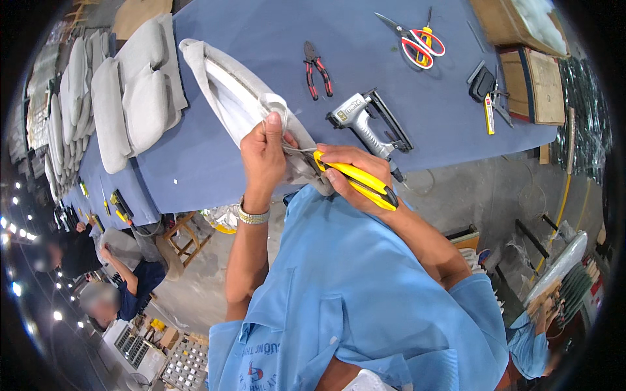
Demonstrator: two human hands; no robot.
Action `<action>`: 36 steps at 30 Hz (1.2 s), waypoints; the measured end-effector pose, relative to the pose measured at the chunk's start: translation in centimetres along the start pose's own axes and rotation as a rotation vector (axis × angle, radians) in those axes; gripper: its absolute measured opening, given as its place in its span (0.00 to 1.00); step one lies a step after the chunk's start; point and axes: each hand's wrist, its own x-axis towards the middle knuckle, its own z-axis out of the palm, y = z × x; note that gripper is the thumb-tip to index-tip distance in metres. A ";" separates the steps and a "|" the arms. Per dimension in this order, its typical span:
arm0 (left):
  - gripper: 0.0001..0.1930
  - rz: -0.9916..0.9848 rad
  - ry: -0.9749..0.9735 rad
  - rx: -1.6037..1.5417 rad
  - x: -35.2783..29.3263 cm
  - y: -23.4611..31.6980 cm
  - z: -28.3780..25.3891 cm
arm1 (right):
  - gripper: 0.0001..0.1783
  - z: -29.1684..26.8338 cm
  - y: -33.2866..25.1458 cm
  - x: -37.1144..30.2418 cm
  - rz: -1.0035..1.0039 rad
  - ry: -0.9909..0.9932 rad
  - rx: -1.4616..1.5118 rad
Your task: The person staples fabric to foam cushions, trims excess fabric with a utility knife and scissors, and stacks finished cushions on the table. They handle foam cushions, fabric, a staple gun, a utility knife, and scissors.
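- In the head view, a blue-covered bench (261, 26) is seen running across the top, its near edge bordered by a grey floor (202, 280).
- A long grey padded piece (227, 91) is held slantwise over that edge, its near end by a light-blue shirt (365, 274).
- The piece is gripped by the left hand (264, 156), its fingers closed on the fabric.
- A yellow cutter (358, 179) is wrapped by the fingers of the right hand (375, 163), its head set beside a grey strip (298, 150); whether they touch cannot be told.
- On the bench, pliers (310, 57), a silver staple gun (357, 117) and scissors (407, 34) crossed with a yellow screwdriver (427, 31) are laid out.
- Grey cushions (147, 98) are stacked at the left; a cardboard box (544, 85) is placed at the right.
- Beyond, a wooden stool (186, 239) is seen at lower left, near two seated co-workers (140, 277); a blue-sleeved co-worker (527, 345) is seen at lower right.
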 end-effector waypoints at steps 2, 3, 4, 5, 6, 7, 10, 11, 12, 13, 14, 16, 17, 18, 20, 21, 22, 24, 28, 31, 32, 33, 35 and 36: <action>0.31 -0.075 -0.041 -0.031 0.3 0.2 -0.2 | 0.12 0.3 -0.1 0.1 0.005 0.019 0.000; 0.31 -0.087 -0.060 -0.028 0.6 0.3 -0.4 | 0.12 0.3 -0.2 0.4 -0.023 0.012 -0.013; 0.31 -0.099 -0.079 -0.024 0.7 0.4 -0.4 | 0.12 0.3 -0.2 0.5 -0.024 0.016 -0.020; 0.31 -0.110 -0.077 -0.024 0.8 0.7 -0.5 | 0.12 0.3 -0.2 0.7 -0.027 0.016 -0.022; 0.31 -0.122 -0.076 -0.025 0.9 1.0 -0.5 | 0.12 0.4 -0.2 0.8 -0.031 0.018 -0.025; 0.31 -0.133 -0.075 -0.025 0.8 1.1 -0.6 | 0.12 0.4 -0.1 0.9 -0.030 0.009 -0.025; 0.31 -0.130 -0.077 0.018 0.9 1.1 -0.5 | 0.12 0.3 -0.2 1.1 -0.037 -0.010 -0.041; 0.31 -0.126 -0.065 0.043 0.9 1.0 -0.4 | 0.12 0.3 -0.4 1.1 -0.040 -0.017 -0.052; 0.31 -0.122 -0.052 0.069 1.0 0.9 -0.3 | 0.12 0.2 -0.5 1.0 -0.043 -0.025 -0.064; 0.32 -0.118 -0.039 0.094 1.1 0.9 -0.1 | 0.12 0.1 -0.4 0.9 -0.061 -0.027 -0.077; 0.32 -0.116 -0.022 0.096 1.1 1.0 0.1 | 0.12 0.1 -0.4 0.7 -0.078 -0.034 -0.090; 0.32 -0.111 0.011 0.102 1.1 1.5 0.8 | 0.11 -0.1 -0.3 0.4 -0.081 -0.039 -0.096; 0.32 -0.110 0.013 0.100 1.1 1.2 0.9 | 0.11 -0.2 -0.3 0.2 -0.068 -0.039 -0.088; 0.32 -0.108 0.016 0.099 1.1 0.8 1.1 | 0.11 -0.2 -0.3 0.1 -0.056 -0.038 -0.080; 0.32 -0.109 0.026 0.106 1.0 0.8 1.2 | 0.10 -0.3 -0.5 -0.3 -0.028 -0.049 -0.087; 0.32 -0.111 0.033 0.114 0.9 1.2 1.1 | 0.09 -0.4 -0.6 -0.4 -0.014 -0.053 -0.089; 0.32 -0.113 0.040 0.123 0.9 1.4 1.1 | 0.09 -0.5 -0.7 -0.5 -0.006 -0.061 -0.085; 0.32 -0.129 0.041 0.098 0.8 1.2 1.2 | 0.09 -0.8 -0.8 -1.0 0.012 -0.076 -0.080; 0.32 -0.137 0.047 0.071 0.8 0.7 1.0 | 0.09 -1.0 -1.3 -1.3 0.046 -0.100 -0.069; 0.31 -0.117 0.051 0.085 0.7 0.5 1.1 | 0.10 -1.3 -1.3 -1.7 0.048 -0.109 -0.048; 0.31 -0.105 0.047 0.090 0.6 0.5 1.0 | 0.10 -1.3 -1.4 -1.8 0.051 -0.111 -0.046; 0.31 -0.094 0.044 0.094 0.6 0.5 1.0 | 0.10 -1.3 -1.4 -1.9 0.053 -0.112 -0.044; 0.31 -0.076 0.034 0.085 0.6 0.4 0.9 | 0.07 -1.4 -1.9 -2.0 0.099 -0.132 -0.052; 0.31 -0.071 0.027 0.072 0.6 0.2 0.8 | 0.06 -1.5 -2.1 -2.0 0.120 -0.141 -0.055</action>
